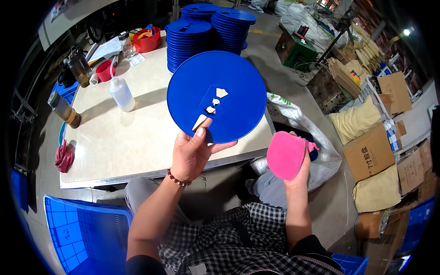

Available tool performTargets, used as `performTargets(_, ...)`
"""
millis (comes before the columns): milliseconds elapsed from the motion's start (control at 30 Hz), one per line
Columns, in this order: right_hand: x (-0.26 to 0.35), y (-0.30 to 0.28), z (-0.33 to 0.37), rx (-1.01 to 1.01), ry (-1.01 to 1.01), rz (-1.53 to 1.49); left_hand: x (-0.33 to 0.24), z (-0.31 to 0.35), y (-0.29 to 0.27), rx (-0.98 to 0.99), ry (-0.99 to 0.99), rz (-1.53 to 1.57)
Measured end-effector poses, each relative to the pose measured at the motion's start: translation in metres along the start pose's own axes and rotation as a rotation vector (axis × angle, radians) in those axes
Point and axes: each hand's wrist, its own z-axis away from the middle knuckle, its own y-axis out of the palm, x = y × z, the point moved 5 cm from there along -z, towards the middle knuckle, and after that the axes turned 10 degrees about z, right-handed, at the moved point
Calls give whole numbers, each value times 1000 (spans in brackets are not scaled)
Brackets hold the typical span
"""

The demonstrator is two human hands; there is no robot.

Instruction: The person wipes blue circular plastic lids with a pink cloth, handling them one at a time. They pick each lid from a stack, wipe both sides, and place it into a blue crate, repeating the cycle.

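A round, flat blue plastic disc (pixel 238 110) is held up above the table's front edge by my left hand (pixel 188 153). The thumb lies on its face beside the lowest cut-out, with the other fingers behind or under the rim. Pale patches in the row of openings near its middle appear to be the tabletop showing through. To the right, apart from the disc, my right hand (pixel 300 173) grips a pink cloth pad (pixel 285 156). The pad covers most of those fingers, and a knotted end sticks out at its right. Behind the disc stand stacks of similar blue discs (pixel 188 46).
The pale table (pixel 151 146) bears a squeeze bottle (pixel 122 95), a red basket (pixel 147 42), a jar of brown liquid (pixel 64 110) and a crumpled red cloth (pixel 64 158). Blue crate (pixel 87 224) stands at lower left, a white woven sack (pixel 327 160) right, cardboard boxes (pixel 369 151) farther right.
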Motion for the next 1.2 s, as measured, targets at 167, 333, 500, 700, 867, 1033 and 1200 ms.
performTargets(167, 33, 21, -7, -216, -242, 214, 2, 1, 1, -5, -35, 36)
performTargets(333, 71, 108, 7, -53, -756, 661, 7, 3, 7, 2, -81, 21)
performTargets(500, 61, 178, -21, -60, -1215, 1173, 24, 10, 12, 66, -189, -30)
performTargets(700, -48, 250, 29, 888, -1299, 1360, 29, 18, -20, 165, -76, -465)
performTargets(867, 45, 214, -46, 103, -1247, 1210, 23, 18, 16, 105, -138, -123)
performTargets(1033, 9, 182, -17, 515, -1349, 1339, 20, 11, 7, 42, -157, -5)
performTargets(1200, 3, 159, 16, 753, -1433, 1315, 22, 8, -3, -38, -128, 98)
